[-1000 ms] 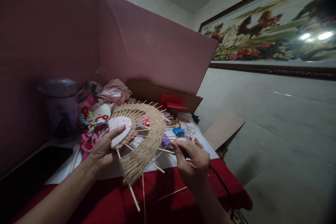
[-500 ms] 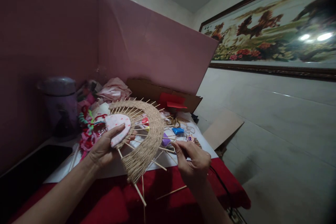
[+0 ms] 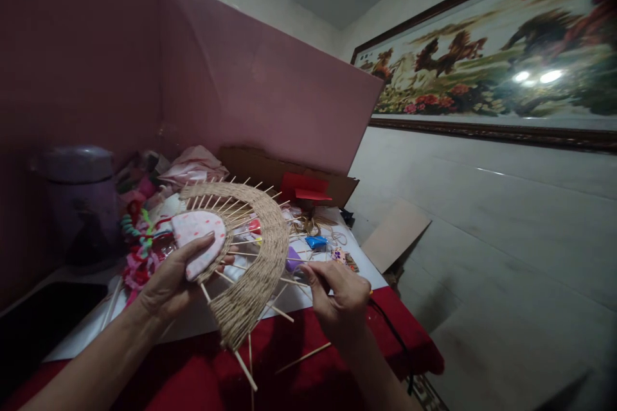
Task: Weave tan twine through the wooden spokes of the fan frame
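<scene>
My left hand (image 3: 176, 270) grips a fan-shaped piece of woven twine (image 3: 267, 250) by its rounded white centre pad (image 3: 200, 237) with pink dots. The thumb lies on top of the pad and the fingertips show behind it. Thin wooden sticks radiate from the pad through a broad curved band of brown twine and poke out past its edge. At the right side of the band, my right hand (image 3: 342, 295) is closed, thumb and forefinger pinching the end of one wooden stick (image 3: 295, 261). Anything finer inside that pinch is hidden.
A white sheet (image 3: 371, 270) and a red cloth (image 3: 400, 327) cover the table. Behind the fan lie a blue packet (image 3: 317, 242), a purple piece (image 3: 292, 259) and colourful fuzzy stems (image 3: 139, 237). A loose stick (image 3: 303, 358) lies in front. A lidded container (image 3: 80, 199) and dark phone-like slab (image 3: 53, 308) stand left.
The whole view has swung slightly right, so things appear farther left. Both hands keep their hold, and the fan looks almost the same in its tilt.
</scene>
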The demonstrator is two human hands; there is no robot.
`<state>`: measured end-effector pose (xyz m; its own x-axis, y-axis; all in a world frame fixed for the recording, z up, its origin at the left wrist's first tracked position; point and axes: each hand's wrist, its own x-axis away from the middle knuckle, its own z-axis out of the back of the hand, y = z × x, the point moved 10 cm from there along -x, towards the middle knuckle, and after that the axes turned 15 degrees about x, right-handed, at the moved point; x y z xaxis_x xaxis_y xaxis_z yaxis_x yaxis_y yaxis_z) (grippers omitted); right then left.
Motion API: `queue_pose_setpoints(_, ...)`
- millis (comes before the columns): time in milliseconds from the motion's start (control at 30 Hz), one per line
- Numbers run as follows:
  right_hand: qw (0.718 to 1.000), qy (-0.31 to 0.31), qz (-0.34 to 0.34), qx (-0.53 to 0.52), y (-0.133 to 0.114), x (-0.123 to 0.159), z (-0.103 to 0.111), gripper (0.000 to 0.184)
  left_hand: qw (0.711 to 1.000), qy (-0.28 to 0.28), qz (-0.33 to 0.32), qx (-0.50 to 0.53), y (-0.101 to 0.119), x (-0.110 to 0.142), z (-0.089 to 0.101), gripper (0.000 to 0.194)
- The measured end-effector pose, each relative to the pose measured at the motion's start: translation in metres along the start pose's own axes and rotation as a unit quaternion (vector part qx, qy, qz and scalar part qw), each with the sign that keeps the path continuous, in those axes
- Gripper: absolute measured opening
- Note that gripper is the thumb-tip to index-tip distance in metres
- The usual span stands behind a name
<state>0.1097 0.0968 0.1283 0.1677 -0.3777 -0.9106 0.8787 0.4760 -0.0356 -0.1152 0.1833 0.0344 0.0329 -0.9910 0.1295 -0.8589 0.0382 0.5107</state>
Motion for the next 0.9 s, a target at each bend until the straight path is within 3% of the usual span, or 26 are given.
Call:
queue_pose_setpoints(400, 0.998, -0.068, 0.001, 0.009, -0.001, -0.006, -0.013, 0.010, 0.996, -0.024, -0.008, -0.087, 0.001, 0.000, -0.001, 0.011)
queue_pose_setpoints(600, 0.986, -0.125, -0.096, -0.052, 0.023, -0.011, -0.020, 0.011, 0.995, -0.039, 0.017, -0.090, -0.003, 0.000, 0.000, 0.017)
queue_pose_setpoints(900, 0.938, -0.183, -0.217, -0.197, 0.041, 0.010, -0.048, 0.016, 0.995, -0.046, 0.024, -0.088, -0.004, 0.003, -0.006, 0.013)
